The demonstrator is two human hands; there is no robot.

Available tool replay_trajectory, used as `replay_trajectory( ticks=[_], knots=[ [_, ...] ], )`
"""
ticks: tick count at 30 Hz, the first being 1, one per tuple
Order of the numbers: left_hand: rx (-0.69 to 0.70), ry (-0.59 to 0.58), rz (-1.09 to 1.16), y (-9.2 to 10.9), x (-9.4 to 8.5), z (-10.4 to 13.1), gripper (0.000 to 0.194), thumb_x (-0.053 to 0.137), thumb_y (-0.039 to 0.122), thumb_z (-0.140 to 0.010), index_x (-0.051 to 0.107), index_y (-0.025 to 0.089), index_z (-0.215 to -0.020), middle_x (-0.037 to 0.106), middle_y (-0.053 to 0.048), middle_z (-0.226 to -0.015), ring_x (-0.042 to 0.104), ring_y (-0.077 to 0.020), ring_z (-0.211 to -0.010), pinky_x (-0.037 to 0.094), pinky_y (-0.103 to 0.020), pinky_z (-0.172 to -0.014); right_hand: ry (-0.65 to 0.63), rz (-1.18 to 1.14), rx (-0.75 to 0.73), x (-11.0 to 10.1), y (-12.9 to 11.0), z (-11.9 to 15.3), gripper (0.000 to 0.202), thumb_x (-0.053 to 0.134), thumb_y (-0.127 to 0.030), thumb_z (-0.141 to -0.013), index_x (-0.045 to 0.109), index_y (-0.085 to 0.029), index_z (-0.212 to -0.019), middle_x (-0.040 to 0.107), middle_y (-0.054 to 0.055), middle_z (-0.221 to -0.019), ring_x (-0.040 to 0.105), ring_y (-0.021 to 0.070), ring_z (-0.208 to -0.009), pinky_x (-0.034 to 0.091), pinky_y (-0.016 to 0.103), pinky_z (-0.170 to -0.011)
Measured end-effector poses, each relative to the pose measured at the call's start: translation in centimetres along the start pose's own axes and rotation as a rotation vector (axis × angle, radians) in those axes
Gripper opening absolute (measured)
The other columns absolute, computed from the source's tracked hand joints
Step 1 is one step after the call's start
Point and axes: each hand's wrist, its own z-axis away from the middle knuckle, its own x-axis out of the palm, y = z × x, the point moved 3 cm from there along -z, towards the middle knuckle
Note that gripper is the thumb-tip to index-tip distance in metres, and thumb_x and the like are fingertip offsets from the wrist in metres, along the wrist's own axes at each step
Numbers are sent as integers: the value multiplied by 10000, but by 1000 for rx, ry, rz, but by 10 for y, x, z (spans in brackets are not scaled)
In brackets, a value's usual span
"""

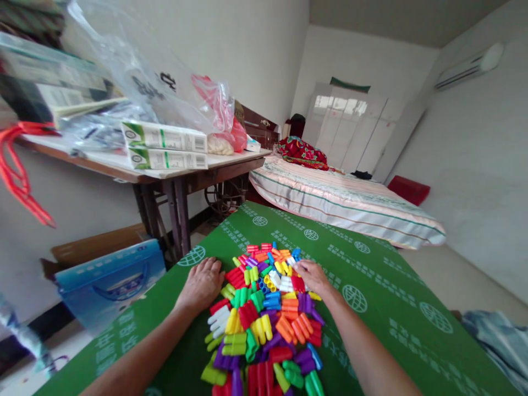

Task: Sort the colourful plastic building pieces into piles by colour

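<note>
A heap of colourful plastic toy pieces (247,315), many shaped like joined round-tipped tubes, is spread over the green board (383,308). My left hand (204,283) rests palm down on the board at the heap's left edge, fingers stretched out and holding nothing. On the far right side of the heap, my right hand (311,275) has its fingers drawn together among the pieces. A small white piece (291,261) lies right at its fingertips; whether it is gripped is unclear. Yellow pieces (282,268) and a red piece (297,284) are close by.
To the left stands a table (231,159) with stacked white-and-green boxes (165,148) and plastic bags (144,71). A blue carton (111,286) sits on the floor below. Beyond the board is a bed (330,192) with a striped cover. Cloth (499,341) lies at lower right.
</note>
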Motion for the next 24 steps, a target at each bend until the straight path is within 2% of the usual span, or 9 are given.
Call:
replay_trajectory(
  ticks=[4,8,13,17,19,21,24],
  knots=[
    [9,-14,-33,3,-5,1,468,295,338,-877,557,93,-1177,545,-167,-1282,441,-281,-1240,338,-401,-1017,87,-53,56,-13,8,25,374,420,-363,-873,662,-182,-1094,614,79,-1193,540,169,-1128,373,277,-981],
    [17,-12,-47,5,-7,-1,465,288,338,-876,564,98,-1163,551,-167,-1265,448,-284,-1228,343,-402,-1006,102,-104,106,-18,17,54,378,424,-402,-857,684,-195,-1037,683,64,-1023,624,180,-967,446,289,-887],
    [35,-17,-32,6,-8,-3,465,290,332,-863,575,83,-1134,545,-192,-1261,454,-295,-1214,353,-422,-987,155,-196,165,-20,25,88,424,427,-430,-844,651,-178,-1101,665,82,-1112,617,189,-1021,467,297,-894],
    [29,-16,10,3,-6,-4,488,279,354,-847,575,83,-1124,542,-198,-1266,450,-304,-1217,344,-435,-991,216,-234,228,-31,26,109,400,425,-395,-836,648,-182,-1090,691,85,-1056,651,208,-963,510,334,-846],
    [18,-1,58,0,-3,-7,479,283,369,-832,583,114,-1104,562,-166,-1254,449,-304,-1215,338,-443,-994,237,-218,244,-38,23,117,351,444,-354,-817,667,-188,-1030,712,74,-984,671,202,-907,524,328,-821],
    [5,34,116,-2,0,-11,439,295,385,-815,591,175,-1062,605,-91,-1208,447,-304,-1209,327,-460,-998,250,-184,251,-43,19,122,291,472,-324,-797,680,-213,-967,723,46,-929,681,189,-862,535,313,-795],
    [-21,51,205,3,-4,-15,367,331,368,-794,593,200,-988,635,-36,-1135,447,-300,-1193,311,-467,-1007,245,-129,255,-48,13,124,249,499,-306,-783,688,-241,-930,727,15,-932,682,181,-855,539,297,-776]
  ],
)
